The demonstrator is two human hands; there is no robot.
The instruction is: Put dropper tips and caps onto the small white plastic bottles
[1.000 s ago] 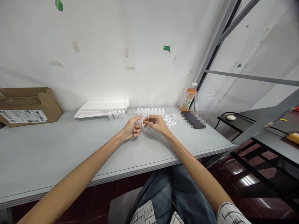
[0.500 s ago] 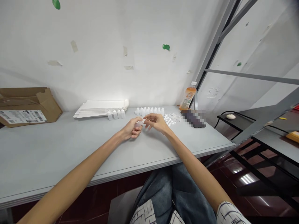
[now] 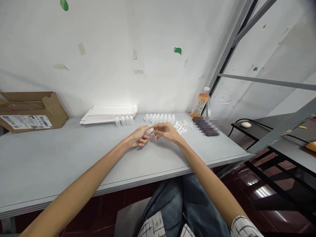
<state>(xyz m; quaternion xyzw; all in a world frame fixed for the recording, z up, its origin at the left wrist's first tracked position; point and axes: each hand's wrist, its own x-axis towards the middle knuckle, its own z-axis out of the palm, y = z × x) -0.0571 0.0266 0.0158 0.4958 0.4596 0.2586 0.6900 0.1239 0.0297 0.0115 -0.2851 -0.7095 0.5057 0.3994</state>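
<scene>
Layout, using the bottle cluster (image 3: 158, 118) as landmark. We have it on the desk (image 3: 74, 158), toward the wall (image 3: 98, 85), which is behind it. Left of the cluster: four loose bottles (image 3: 127, 121) standing in a group; behind them and reaching further left, the sheet stack (image 3: 106, 115); well apart, furthest left, the box (image 3: 36, 110). Just right of it: the small-parts pile (image 3: 183, 126), then a pixelated item (image 3: 206, 126), with the drink bottle (image 3: 201, 104) behind that. Further right we have the frame (image 3: 266, 81), and the mouse (image 3: 246, 124) on a side desk (image 3: 288, 144). Before the cluster: our left hand (image 3: 140, 136) and right hand (image 3: 166, 131), one bottle (image 3: 148, 132) between them, held in the left.
</scene>
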